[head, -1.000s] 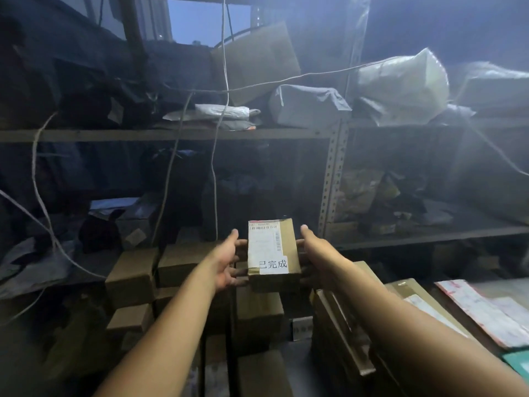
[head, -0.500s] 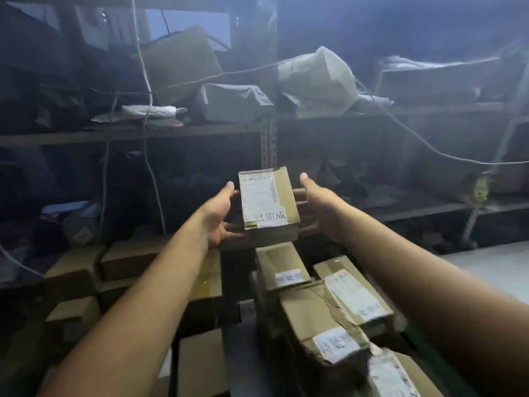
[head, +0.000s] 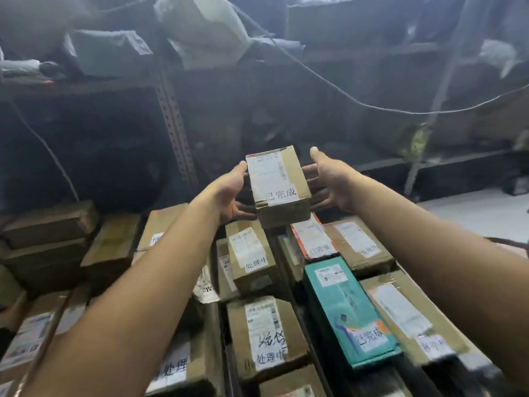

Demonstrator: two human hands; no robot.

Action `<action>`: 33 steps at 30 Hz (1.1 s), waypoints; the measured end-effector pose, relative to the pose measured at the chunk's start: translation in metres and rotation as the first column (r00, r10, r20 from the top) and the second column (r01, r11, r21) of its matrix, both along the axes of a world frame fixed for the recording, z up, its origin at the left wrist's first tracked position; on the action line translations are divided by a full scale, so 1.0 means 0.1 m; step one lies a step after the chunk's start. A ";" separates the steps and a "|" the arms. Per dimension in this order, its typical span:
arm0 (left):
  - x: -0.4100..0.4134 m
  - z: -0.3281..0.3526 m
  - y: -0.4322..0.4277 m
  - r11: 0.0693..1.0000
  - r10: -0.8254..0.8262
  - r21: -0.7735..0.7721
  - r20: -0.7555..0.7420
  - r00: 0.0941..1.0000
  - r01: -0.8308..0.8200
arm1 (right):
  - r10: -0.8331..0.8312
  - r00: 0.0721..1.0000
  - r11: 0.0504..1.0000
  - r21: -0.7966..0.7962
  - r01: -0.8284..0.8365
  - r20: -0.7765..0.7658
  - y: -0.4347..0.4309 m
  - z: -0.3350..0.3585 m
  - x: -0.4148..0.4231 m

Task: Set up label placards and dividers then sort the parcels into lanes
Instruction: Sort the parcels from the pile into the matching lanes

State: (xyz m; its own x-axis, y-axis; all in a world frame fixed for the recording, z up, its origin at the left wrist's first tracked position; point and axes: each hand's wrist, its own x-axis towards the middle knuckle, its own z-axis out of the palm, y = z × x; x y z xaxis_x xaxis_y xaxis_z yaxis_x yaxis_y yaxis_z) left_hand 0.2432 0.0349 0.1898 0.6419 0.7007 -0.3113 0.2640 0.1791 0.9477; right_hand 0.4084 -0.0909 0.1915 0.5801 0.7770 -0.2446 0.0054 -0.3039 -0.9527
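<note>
Head view. One brown cardboard parcel (head: 279, 187), with a white label and a sticker reading 已完成, is held above the rows of parcels (head: 266, 336). The left grip (head: 229, 193) clamps its side, thumb on top. The right grip (head: 332, 184) lies flat against it, fingers straight. One teal parcel (head: 346, 308) sits below, newly in view. The hold is unchanged.

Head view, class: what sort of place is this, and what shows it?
Likely a parcel sorting storeroom: rows of labelled cardboard parcels, metal shelving holding bagged packages, and a labelled box being carried.

Bare left forearm (head: 137, 296), bare right forearm (head: 429, 253)
</note>
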 end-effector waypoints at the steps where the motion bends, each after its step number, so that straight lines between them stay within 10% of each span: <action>1: 0.11 -0.06 -0.07 1.000 -0.006 -0.007 -0.010 1.000 0.006 | -0.005 1.000 1.000 -0.006 0.005 -0.020 -0.06 -0.09 0.13; 24: 1.38 -1.40 -0.17 0.993 0.086 -0.056 -0.206 0.975 -0.100 | -0.004 1.000 0.992 -0.123 0.006 0.014 0.02 -1.55 1.22; 28: 1.27 -1.21 -0.11 0.981 0.100 0.193 -0.334 0.937 -0.035 | 0.016 0.949 0.982 -0.183 0.044 0.314 0.05 -1.39 1.25; 33: 0.92 -0.77 0.04 0.754 0.206 0.628 -0.507 0.837 0.194 | 0.154 0.757 0.950 -0.305 0.062 0.635 0.11 -0.97 1.02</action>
